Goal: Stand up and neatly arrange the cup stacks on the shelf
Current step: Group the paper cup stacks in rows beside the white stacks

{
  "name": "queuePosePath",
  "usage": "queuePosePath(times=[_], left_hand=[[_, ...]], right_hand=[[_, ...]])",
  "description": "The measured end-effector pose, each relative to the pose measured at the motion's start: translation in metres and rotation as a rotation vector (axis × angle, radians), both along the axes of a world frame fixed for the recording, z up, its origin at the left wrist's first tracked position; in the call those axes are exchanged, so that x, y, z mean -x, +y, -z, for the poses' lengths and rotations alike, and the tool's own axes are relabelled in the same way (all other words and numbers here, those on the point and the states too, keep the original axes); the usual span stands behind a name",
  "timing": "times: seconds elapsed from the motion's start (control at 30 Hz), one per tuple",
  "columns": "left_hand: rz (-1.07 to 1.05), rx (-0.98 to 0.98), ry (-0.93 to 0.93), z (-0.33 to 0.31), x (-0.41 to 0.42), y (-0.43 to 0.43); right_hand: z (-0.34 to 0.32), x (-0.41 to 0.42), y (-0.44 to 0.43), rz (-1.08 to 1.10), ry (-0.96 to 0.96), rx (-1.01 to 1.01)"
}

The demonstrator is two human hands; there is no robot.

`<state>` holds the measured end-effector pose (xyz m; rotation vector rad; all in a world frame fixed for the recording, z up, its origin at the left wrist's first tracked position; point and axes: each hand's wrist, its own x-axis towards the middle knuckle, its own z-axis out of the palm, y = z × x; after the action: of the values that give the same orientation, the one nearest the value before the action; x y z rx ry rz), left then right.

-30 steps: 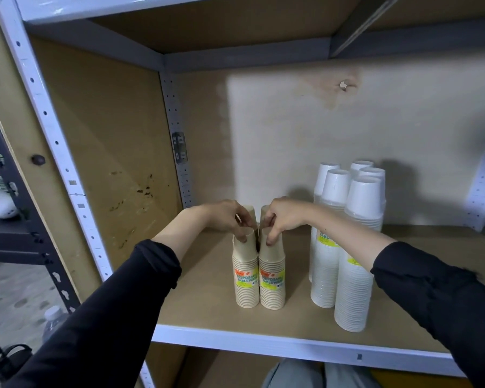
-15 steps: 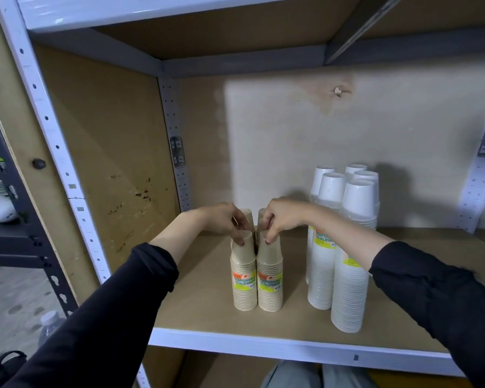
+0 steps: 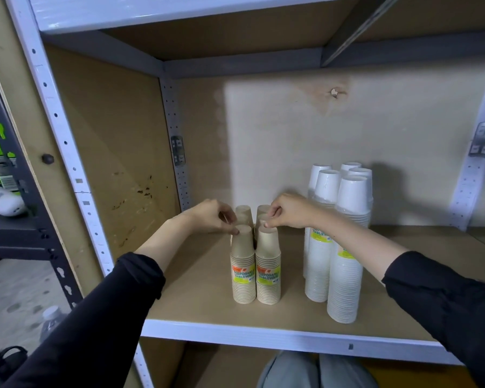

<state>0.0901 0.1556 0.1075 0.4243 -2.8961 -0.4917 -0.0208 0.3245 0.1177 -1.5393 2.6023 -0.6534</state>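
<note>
Cup stacks stand upright on the shelf board [image 3: 196, 298], mid-frame. At far left of the frame a dark rack [image 3: 17, 225] holds a green box and a white object, above a speckled floor with a water bottle [image 3: 49, 320]. The white perforated shelf post [image 3: 65, 169] runs down beside a stained brown side panel. Left of centre, the left hand [image 3: 210, 217] has its grip pinched on the top of the left tan cup stack [image 3: 242, 270]. Touching it stands the right tan cup stack [image 3: 268, 270], whose top the right hand [image 3: 289, 210] pinches with its fingertips. More tan stacks stand behind, partly hidden. Right of centre, well apart, taller white cup stacks [image 3: 347, 247] cluster near the pale back wall.
</note>
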Motion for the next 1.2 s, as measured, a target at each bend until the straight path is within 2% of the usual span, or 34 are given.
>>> queuePosePath(times=[0.17,0.23,0.37,0.47,0.77,1.2], left_hand=[[-0.121,0.042,-0.053,0.027,-0.022,-0.007],[-0.169,0.059,-0.129,0.044,-0.029,-0.008],[-0.234,-0.024,-0.281,0.087,-0.036,-0.007],[-0.232,-0.044,-0.330,0.114,-0.035,0.003],[-0.182,-0.129,-0.330,0.159,-0.014,0.025],[-0.191,-0.150,-0.241,0.183,-0.004,0.027]], right_hand=[[0.021,-0.013,0.017,0.103,0.100,0.011],[0.036,-0.019,0.024,0.147,0.083,0.004],[0.078,-0.029,0.033,0.202,0.050,-0.055],[0.112,-0.037,0.036,0.212,-0.019,-0.078],[0.169,-0.039,0.017,0.240,-0.152,-0.070],[0.189,-0.037,0.013,0.250,-0.134,-0.067]])
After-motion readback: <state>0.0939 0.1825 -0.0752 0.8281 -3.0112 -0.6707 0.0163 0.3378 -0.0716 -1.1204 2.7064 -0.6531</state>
